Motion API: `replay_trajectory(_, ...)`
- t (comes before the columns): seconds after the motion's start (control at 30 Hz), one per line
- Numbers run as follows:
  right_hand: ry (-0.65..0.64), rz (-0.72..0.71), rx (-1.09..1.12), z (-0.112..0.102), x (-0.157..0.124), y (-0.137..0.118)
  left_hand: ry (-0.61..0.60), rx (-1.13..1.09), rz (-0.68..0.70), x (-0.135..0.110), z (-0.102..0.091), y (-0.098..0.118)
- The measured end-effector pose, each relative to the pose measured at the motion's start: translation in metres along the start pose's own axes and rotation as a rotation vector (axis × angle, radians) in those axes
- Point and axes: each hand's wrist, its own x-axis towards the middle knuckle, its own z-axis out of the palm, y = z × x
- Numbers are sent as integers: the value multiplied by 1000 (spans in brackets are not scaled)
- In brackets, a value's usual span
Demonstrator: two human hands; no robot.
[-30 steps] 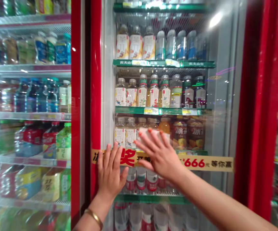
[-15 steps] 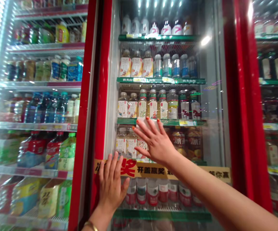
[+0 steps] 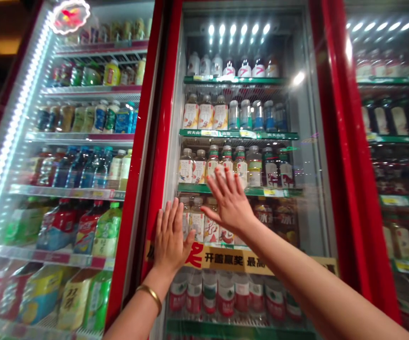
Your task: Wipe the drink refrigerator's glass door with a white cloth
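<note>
My right hand (image 3: 230, 203) is spread against the glass door (image 3: 311, 189) of the middle drinks cooler, its fingertips in front of the third row of bottles. Whether anything thin lies under its palm, I cannot tell. To the left and a little lower, my left hand (image 3: 173, 233) rests with straight fingers at the door's red frame (image 3: 167, 118) and the edge of the glass. Its palm side is hidden, and a gold bangle (image 3: 150, 297) circles that wrist. A tan banner with dark lettering (image 3: 225, 259) crosses the door below my right hand.
Behind the glass stand rows of bottles, among them white-labelled tea bottles (image 3: 206, 113) and pink-and-white ones (image 3: 225, 295). A cooler with drink packs on its shelves (image 3: 64, 191) is at left. Another red-framed cooler (image 3: 360, 189) is at right.
Both hands have slid up the door: my left fingers now reach above the banner, and my right fingertips are over the third bottle row. The camera view has tilted, showing more of the cooler tops.
</note>
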Motion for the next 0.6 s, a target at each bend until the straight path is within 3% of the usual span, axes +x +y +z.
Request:
replay_trajectory(0.1,-143,-428,53,15,-29,-20,1,9,21,-2,-1,0)
replay_trajectory(0.17,-196,-539,60,16,-40,-17,-10,25,39,-2,-1,0)
replay_trajectory(0.23,-166,-397,32,7,-34,2,-25,54,46,0,-1,1)
replay_trajectory(0.33,6,26,-30,-10,-14,32,-51,111,76,2,0,1)
replay_trajectory(0.4,98,169,-44,-12,-14,34,-59,130,101,4,0,1)
replay_trajectory(0.47,79,62,-38,-4,-30,21,-46,123,91,7,0,2)
replay_trajectory(0.57,-80,-312,-28,6,-64,8,-21,93,66,15,1,11)
replay_trajectory(0.6,-103,-362,-36,5,-72,11,-28,84,88,18,1,16)
